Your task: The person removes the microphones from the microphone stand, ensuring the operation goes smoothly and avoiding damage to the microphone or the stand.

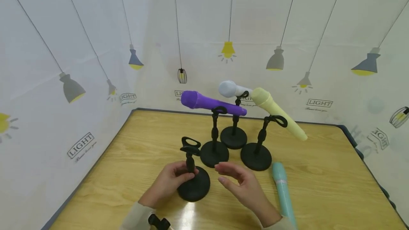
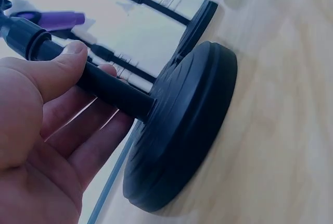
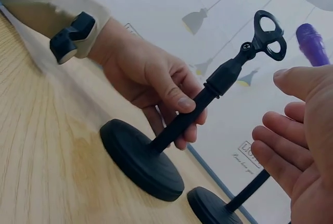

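Note:
My left hand holds the pole of a black microphone stand at the front of the table, thumb on one side and fingers on the other. The clip on top of that stand has no microphone in it. To its right, my right hand hovers apart from the stand, fingers loosely bent and nothing between them. A turquoise microphone lies on the table just right of the right hand. Behind the hands, a purple microphone, a white microphone and a yellow microphone sit in stands.
The wooden table has a dark edge along the back. Three occupied stands, one with a round black base, cluster behind the hands. A white wall covering printed with lamps rises around the table.

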A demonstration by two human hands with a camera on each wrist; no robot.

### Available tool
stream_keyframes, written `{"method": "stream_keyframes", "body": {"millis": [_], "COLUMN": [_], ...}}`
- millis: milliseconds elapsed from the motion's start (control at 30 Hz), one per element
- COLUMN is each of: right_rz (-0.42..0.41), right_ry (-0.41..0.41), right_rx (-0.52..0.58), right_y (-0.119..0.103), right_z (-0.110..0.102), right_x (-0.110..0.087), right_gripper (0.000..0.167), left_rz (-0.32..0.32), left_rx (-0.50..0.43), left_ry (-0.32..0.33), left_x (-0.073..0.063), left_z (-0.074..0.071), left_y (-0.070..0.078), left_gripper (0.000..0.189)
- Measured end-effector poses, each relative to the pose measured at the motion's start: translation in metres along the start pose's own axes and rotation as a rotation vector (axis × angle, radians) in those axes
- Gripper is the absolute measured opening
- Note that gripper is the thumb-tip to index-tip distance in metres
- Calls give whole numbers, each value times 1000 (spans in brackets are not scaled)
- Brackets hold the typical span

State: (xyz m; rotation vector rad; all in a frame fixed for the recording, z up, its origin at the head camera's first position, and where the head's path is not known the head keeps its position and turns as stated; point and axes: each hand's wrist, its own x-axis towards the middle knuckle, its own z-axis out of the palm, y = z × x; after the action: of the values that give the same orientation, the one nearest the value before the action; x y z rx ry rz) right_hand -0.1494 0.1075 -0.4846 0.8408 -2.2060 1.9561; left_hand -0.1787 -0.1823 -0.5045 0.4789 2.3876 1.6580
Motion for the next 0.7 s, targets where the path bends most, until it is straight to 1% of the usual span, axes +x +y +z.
{"method": "stream_keyframes", "body": {"millis": [100, 233, 367, 500, 600, 700], "right_rz": [14, 28, 31, 48, 78, 114], "right_ry": [-25, -58, -61, -67, -79, -79], "right_rx": [-6, -52, -95, -89, -74, -61], "right_y": [0, 0, 0, 2, 2, 1], "right_z": [6, 16, 26, 37, 44, 50], "right_x": [5, 15, 26, 38, 46, 53], "right_gripper": [33, 34, 35, 35, 36, 38], "left_rz": [-10, -21, -42, -70, -95, -106], "left_rx": [20, 50, 68, 65, 55, 56], "left_ry": [36, 105, 169, 223, 257, 290], "left_x": [-1, 0, 2, 4, 7, 11], "left_z": [-9, -20, -28, -36, -42, -47], "left_y": [-2, -5, -9, -11, -12, -12], "left_gripper": [19, 18, 17, 16, 18, 21]}}
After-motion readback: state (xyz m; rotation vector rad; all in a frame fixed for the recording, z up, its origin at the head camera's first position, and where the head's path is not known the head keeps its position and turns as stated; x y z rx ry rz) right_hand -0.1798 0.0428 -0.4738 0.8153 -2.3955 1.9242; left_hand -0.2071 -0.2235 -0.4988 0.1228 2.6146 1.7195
